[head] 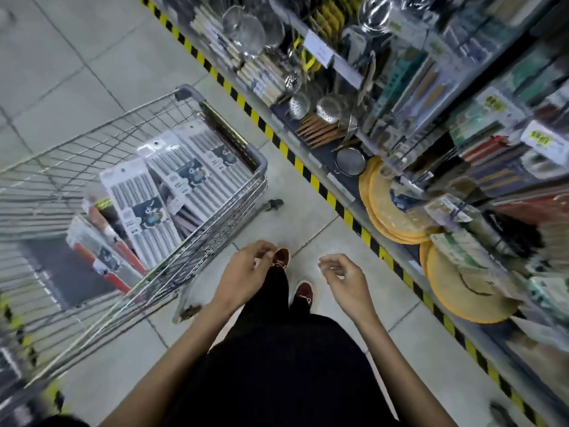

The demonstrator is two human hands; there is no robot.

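Black clothing fills the near edge, with red shoes (303, 292) on pale grey floor tiles (101, 57). The left hand (246, 272) and right hand (348, 280) hang loosely curled, holding nothing. A wire cart (261, 167) stands just left of the left hand, with chopstick packs (144, 208) inside. On the right, a yellow-and-black striped strip (308, 172) runs along the foot of shelves (431, 118) crowded with kitchenware.

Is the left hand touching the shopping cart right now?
Apart. The head view shows bare floor tile between the left hand and the wire side of the shopping cart; the hand holds nothing.
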